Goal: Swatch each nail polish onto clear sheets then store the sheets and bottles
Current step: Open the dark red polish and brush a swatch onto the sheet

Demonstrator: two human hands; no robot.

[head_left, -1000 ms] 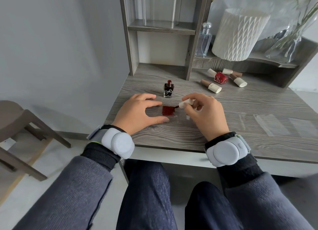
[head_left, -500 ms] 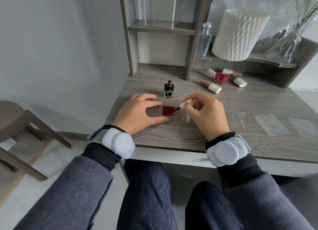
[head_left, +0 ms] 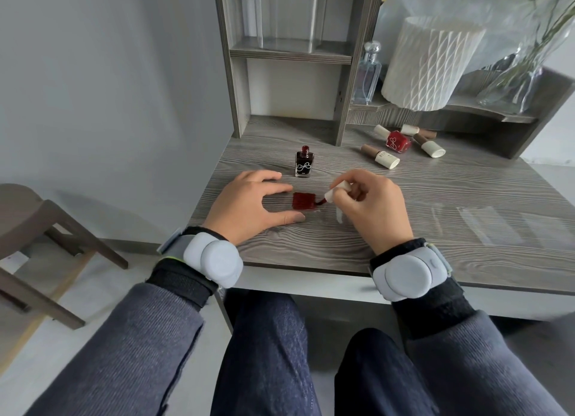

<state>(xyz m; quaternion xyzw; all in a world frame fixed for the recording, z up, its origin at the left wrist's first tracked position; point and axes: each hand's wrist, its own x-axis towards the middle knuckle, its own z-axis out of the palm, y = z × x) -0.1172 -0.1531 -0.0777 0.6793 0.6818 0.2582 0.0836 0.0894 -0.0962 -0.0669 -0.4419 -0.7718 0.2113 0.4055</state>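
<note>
Fingers (head_left: 357, 183) of the right hand (head_left: 373, 207) pinch the white brush cap (head_left: 339, 187), and its wet bristle tip touches the right edge of the dark-red swatch (head_left: 304, 201). The left hand (head_left: 245, 207) presses down just left of the swatch with its fingers straight and spread, index on the far side and thumb on the near side. Both hands rest on the grey wood-grain surface (head_left: 435, 182), which has a shelf unit (head_left: 289, 54) at its far edge. On the low shelf at far right stand a white ribbed lampshade (head_left: 429, 66), a glass vase (head_left: 513, 82) and a clear perfume bottle (head_left: 368, 76). Spare clear sheets (head_left: 485, 225) lie to the right, well apart from the hands. Four capped polish bottles (head_left: 398, 141) lie on their sides at far right. The open dark polish bottle (head_left: 304, 163) stands upright just beyond the left hand. The swatch is painted on a clear sheet (head_left: 339, 218) whose edges barely show.
</note>
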